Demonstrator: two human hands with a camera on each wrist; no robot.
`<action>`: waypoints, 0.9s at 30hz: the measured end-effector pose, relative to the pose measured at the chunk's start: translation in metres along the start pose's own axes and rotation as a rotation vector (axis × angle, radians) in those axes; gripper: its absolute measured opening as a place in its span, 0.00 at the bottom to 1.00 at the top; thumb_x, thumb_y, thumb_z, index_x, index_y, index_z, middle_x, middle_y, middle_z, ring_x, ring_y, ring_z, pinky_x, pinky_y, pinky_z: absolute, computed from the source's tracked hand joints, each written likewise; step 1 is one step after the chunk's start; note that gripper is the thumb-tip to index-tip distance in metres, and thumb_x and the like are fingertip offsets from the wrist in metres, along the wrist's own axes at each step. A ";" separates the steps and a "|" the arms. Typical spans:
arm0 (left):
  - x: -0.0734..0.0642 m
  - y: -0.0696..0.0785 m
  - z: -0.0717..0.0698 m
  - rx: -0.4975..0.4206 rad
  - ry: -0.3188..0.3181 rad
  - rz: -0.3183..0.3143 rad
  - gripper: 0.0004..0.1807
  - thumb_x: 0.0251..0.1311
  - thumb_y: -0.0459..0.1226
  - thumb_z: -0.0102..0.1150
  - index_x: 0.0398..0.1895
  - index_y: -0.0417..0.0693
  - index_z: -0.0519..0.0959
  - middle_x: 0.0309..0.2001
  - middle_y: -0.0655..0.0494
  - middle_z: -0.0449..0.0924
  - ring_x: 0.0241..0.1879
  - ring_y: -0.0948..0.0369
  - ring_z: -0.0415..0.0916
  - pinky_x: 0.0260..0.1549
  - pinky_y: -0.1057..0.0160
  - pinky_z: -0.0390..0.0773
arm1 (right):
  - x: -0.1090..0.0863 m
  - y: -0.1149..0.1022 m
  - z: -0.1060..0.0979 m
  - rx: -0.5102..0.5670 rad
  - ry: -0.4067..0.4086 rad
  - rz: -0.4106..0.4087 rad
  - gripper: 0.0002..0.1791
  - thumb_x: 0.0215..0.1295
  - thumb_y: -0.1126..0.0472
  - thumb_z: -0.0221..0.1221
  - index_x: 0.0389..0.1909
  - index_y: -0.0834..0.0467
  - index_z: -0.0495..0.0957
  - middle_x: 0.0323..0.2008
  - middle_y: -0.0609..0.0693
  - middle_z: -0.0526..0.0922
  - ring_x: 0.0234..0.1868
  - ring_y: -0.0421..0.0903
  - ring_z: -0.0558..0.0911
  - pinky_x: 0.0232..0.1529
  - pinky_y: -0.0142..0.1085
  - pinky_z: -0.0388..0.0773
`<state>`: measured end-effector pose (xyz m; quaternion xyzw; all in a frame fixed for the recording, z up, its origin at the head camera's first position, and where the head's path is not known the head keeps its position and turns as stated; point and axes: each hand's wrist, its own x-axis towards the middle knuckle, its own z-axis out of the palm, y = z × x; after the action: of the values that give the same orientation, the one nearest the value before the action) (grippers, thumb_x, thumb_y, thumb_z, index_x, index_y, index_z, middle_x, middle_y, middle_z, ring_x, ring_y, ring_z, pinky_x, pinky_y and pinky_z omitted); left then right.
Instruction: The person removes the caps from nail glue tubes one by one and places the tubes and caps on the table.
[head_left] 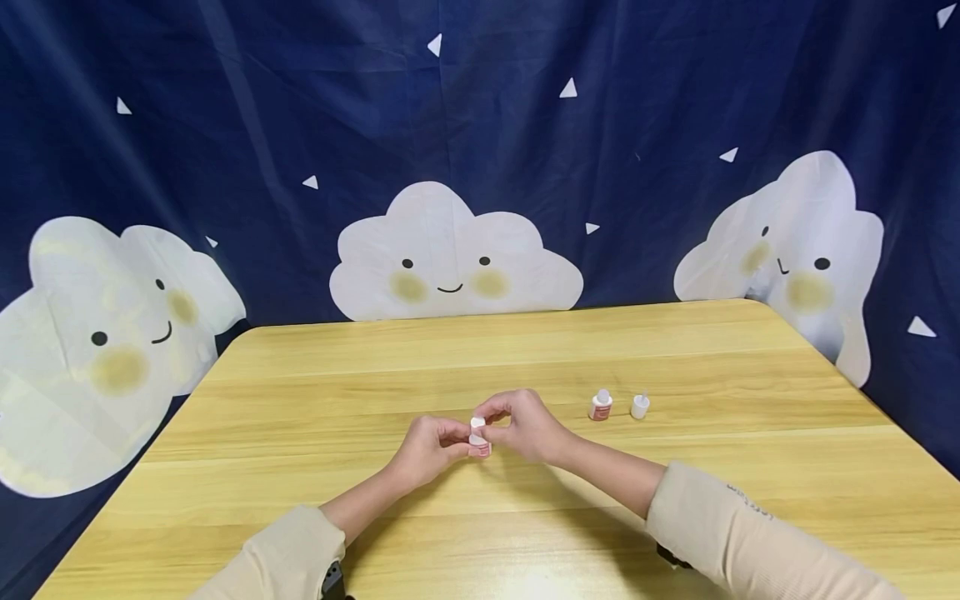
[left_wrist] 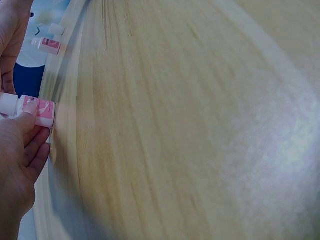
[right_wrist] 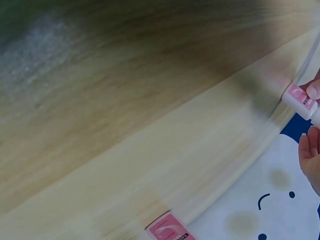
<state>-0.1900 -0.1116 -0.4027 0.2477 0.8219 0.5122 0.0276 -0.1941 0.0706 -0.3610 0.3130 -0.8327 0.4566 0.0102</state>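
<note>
A small white bottle with a pink label (head_left: 481, 451) stands on the table in front of me. My left hand (head_left: 426, 451) grips its body between thumb and fingers, as the left wrist view also shows on the bottle (left_wrist: 44, 114). At its top is a white cap (head_left: 477, 423), pinched by the thumb and fingers of my right hand (head_left: 531, 427). Whether the cap is tight or loose, I cannot tell. To the right stands a second pink-labelled bottle (head_left: 601, 407) with its cap off. Beside that bottle, a white cap (head_left: 640, 407) sits apart, a thin tip pointing up from it.
The wooden table (head_left: 360, 367) spreads out on all sides of the hands. Behind its far edge hangs a dark blue curtain (head_left: 510, 142) printed with white clouds and triangles. The second bottle and loose cap stand beyond my right forearm.
</note>
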 end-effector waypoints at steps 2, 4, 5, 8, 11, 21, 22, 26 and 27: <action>0.000 -0.001 0.000 -0.003 -0.001 0.010 0.09 0.49 0.33 0.66 0.33 0.35 0.84 0.31 0.44 0.85 0.29 0.66 0.83 0.30 0.72 0.81 | 0.000 0.001 0.000 0.004 -0.011 -0.001 0.04 0.54 0.70 0.62 0.32 0.64 0.83 0.32 0.56 0.86 0.34 0.41 0.82 0.38 0.40 0.82; 0.000 -0.001 0.000 -0.009 -0.003 0.016 0.09 0.50 0.32 0.66 0.33 0.34 0.84 0.31 0.43 0.85 0.29 0.64 0.83 0.30 0.72 0.82 | 0.000 0.001 -0.001 0.007 -0.019 -0.003 0.05 0.55 0.70 0.62 0.33 0.65 0.83 0.33 0.56 0.86 0.35 0.43 0.83 0.39 0.41 0.82; 0.000 -0.001 0.000 -0.009 -0.003 0.019 0.09 0.49 0.32 0.66 0.33 0.34 0.84 0.31 0.43 0.85 0.30 0.64 0.83 0.30 0.72 0.82 | 0.000 0.001 -0.001 0.009 -0.022 -0.004 0.05 0.55 0.70 0.62 0.33 0.65 0.83 0.33 0.56 0.86 0.36 0.44 0.83 0.40 0.41 0.82; 0.000 -0.002 0.000 -0.009 -0.003 0.005 0.09 0.50 0.33 0.66 0.33 0.35 0.84 0.31 0.44 0.85 0.30 0.63 0.84 0.30 0.72 0.82 | 0.000 0.002 0.000 0.018 -0.025 -0.008 0.06 0.55 0.70 0.62 0.33 0.66 0.83 0.34 0.57 0.86 0.36 0.45 0.83 0.41 0.40 0.82; -0.001 -0.001 -0.001 -0.010 -0.002 -0.019 0.08 0.50 0.34 0.66 0.32 0.38 0.85 0.31 0.45 0.86 0.30 0.62 0.83 0.30 0.72 0.81 | -0.001 0.003 0.001 0.032 -0.012 0.000 0.05 0.54 0.70 0.62 0.33 0.66 0.83 0.33 0.57 0.86 0.35 0.44 0.83 0.40 0.39 0.82; -0.002 0.000 0.001 -0.036 0.001 -0.043 0.09 0.49 0.35 0.67 0.33 0.38 0.85 0.31 0.45 0.86 0.30 0.60 0.84 0.29 0.72 0.81 | -0.003 0.005 0.009 0.050 0.099 0.030 0.04 0.51 0.69 0.66 0.29 0.64 0.83 0.30 0.56 0.86 0.31 0.39 0.81 0.37 0.40 0.82; -0.002 0.000 0.000 -0.038 0.000 -0.044 0.09 0.49 0.35 0.67 0.33 0.38 0.85 0.31 0.45 0.86 0.30 0.60 0.84 0.29 0.72 0.81 | -0.003 0.005 0.009 0.047 0.107 0.031 0.04 0.51 0.68 0.66 0.29 0.64 0.83 0.29 0.55 0.86 0.30 0.39 0.81 0.37 0.40 0.82; -0.002 0.001 0.000 -0.044 -0.002 -0.043 0.10 0.50 0.35 0.66 0.34 0.39 0.85 0.32 0.45 0.86 0.31 0.59 0.84 0.30 0.73 0.81 | -0.004 0.007 0.010 0.049 0.131 0.033 0.04 0.50 0.68 0.66 0.28 0.64 0.83 0.28 0.55 0.86 0.29 0.38 0.80 0.36 0.41 0.82; -0.001 0.001 0.000 -0.045 -0.002 -0.042 0.10 0.50 0.35 0.66 0.34 0.39 0.85 0.32 0.45 0.86 0.31 0.59 0.84 0.30 0.73 0.81 | -0.004 0.007 0.010 0.049 0.136 0.033 0.03 0.50 0.68 0.66 0.28 0.64 0.83 0.28 0.54 0.86 0.29 0.38 0.80 0.36 0.40 0.82</action>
<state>-0.1884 -0.1120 -0.4017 0.2303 0.8152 0.5296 0.0448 -0.1915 0.0679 -0.3734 0.2676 -0.8236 0.4974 0.0516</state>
